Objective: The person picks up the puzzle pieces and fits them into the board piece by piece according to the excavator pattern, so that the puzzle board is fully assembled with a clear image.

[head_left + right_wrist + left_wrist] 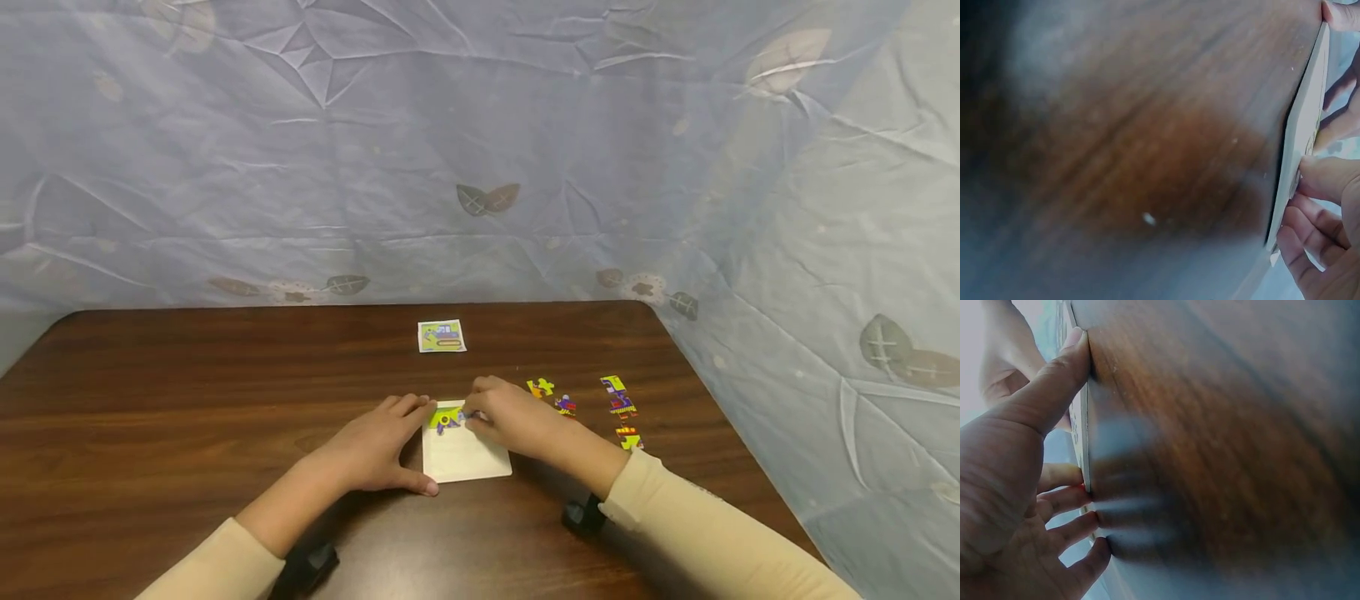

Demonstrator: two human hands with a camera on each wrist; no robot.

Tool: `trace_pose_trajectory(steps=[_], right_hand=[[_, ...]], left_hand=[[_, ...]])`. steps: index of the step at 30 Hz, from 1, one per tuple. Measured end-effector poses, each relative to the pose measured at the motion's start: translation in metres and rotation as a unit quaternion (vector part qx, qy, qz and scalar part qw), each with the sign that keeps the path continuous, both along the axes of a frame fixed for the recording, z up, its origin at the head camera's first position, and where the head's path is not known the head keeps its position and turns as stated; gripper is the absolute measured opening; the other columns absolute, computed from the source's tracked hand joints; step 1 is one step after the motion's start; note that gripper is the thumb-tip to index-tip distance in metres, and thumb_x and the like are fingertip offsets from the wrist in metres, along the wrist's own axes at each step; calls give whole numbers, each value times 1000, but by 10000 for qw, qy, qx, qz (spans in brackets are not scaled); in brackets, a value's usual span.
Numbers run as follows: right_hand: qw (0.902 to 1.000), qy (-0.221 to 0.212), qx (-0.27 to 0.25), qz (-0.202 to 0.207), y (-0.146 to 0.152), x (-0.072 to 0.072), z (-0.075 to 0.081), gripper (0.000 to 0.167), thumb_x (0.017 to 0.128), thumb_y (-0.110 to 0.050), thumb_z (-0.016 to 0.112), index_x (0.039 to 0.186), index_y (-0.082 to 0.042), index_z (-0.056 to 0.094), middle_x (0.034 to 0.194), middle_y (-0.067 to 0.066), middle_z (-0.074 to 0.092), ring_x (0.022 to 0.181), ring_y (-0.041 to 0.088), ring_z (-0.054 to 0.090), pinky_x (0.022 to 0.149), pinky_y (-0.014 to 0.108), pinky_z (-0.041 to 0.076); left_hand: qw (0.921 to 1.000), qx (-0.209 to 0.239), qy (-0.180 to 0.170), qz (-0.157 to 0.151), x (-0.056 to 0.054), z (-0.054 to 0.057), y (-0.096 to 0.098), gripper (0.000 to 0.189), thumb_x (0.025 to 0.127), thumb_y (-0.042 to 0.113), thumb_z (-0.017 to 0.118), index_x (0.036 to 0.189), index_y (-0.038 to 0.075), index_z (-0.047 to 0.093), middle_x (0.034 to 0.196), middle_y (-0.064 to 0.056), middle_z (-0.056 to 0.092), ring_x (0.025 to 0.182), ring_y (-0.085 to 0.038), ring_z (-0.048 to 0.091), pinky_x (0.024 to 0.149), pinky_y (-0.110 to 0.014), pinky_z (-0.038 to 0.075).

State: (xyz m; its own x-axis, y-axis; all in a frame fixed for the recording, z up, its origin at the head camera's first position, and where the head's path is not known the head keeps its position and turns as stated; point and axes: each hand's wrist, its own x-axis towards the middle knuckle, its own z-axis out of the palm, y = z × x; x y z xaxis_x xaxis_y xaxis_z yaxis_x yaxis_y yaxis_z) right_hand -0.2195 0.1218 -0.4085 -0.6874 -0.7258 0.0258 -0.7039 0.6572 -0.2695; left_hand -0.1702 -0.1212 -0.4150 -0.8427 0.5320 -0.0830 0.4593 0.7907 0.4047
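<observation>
The cream board (467, 460) was touched along its left side by the spread left hand (381, 443); near its far edge, a puzzle piece (462, 414) was pinched by the right hand (517, 419).

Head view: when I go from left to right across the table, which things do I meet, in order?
Left hand → pale board → yellow-green puzzle piece → purple-and-red puzzle piece → group of puzzle pieces farthest right.

Wood-grain table (187, 400) — glossy in patches, smooth matt board (463, 460), creased backdrop (405, 158) — cloth-like
</observation>
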Motion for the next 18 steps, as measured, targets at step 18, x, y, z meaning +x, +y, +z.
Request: trace_pose_trajectory(steps=[18], right_hand=[[9982, -508, 66, 300, 21, 4, 9, 39, 106, -22, 63, 140, -3, 64, 127, 9, 65, 109, 18, 63, 96, 35, 57]], left_hand=[[10000, -6, -2, -94, -1, 1, 2, 113, 76, 66, 85, 159, 2, 41, 162, -19, 44, 148, -41, 44, 113, -63, 46]])
